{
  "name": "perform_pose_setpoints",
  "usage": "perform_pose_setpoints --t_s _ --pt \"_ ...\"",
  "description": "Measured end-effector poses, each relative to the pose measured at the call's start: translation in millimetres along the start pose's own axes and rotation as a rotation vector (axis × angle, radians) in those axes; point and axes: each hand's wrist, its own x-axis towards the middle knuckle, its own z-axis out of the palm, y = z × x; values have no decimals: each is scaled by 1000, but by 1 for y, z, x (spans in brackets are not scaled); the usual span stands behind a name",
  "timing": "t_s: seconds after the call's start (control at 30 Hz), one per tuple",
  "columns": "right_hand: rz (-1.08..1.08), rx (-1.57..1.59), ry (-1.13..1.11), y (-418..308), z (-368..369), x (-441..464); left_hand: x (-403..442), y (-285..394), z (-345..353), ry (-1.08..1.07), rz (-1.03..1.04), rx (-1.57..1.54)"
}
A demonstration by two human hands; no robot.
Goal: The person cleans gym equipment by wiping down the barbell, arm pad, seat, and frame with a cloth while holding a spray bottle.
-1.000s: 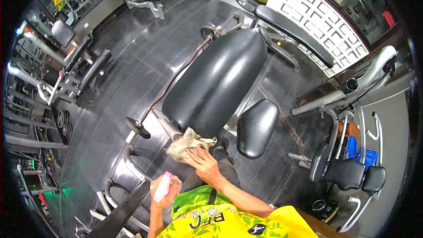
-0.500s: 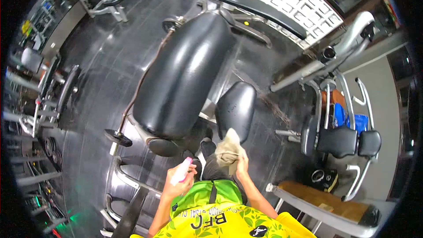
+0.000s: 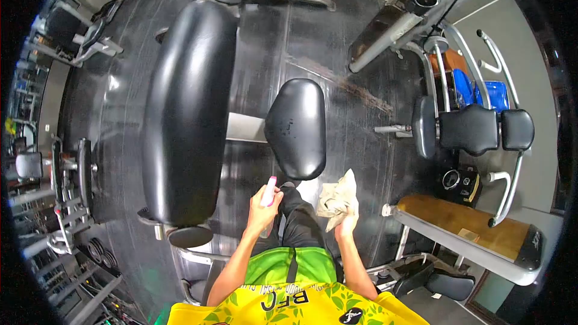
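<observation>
— Which step are we on?

— Wetting the seat (image 3: 299,114) for a wipe, we judge. Our left hand (image 3: 262,206) holds the bottle (image 3: 268,195) with its pink tip (image 3: 273,179) toward the seat. Small dark spots (image 3: 289,125) show there; we cannot tell whether they are wet.

— So what does the next move call for?

— Probably a squeeze if the seat needs more, then bringing the cloth (image 3: 337,197) across and pressing it flat.

— How do our fingers stand?

— The left ones wrap round the bottle, whose tip sticks out beyond them. Our right hand (image 3: 347,222) grips the cloth by its near side; most of it bunches out past the fingers, and its folds hide some of them.

— Are we touching the seat?

— No. Cloth and bottle are both just beside its near end, apart from it.
</observation>
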Motion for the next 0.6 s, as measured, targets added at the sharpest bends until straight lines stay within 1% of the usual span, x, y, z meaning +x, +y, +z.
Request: perform_pose_setpoints --t_s 0.07,0.17,0.33,0.4,0.43,0.5,0.53,0.57,0.6 --pt "55 -18 84 6 0 3 11 -3 6 -3 14 55" --pt "60 70 89 11 0 9 19 -13 12 32 25 149" --pt "40 37 72 23 -22 25 19 -22 20 89 -36 205" --pt "30 8 93 23 -24 27 21 -13 28 135 37 116" --pt "34 4 98 21 -25 28 24 -8 30 133 31 117" --pt "74 -7 165 21 -32 33 34 1 33 137 137 149" --pt "176 -28 213 20 -35 35 40 4 32 112 145 135" --pt "175 -26 212 16 -33 35 44 7 31 112 148 135" --pt "175 15 181 13 -30 35 49 11 29 47 157 148"
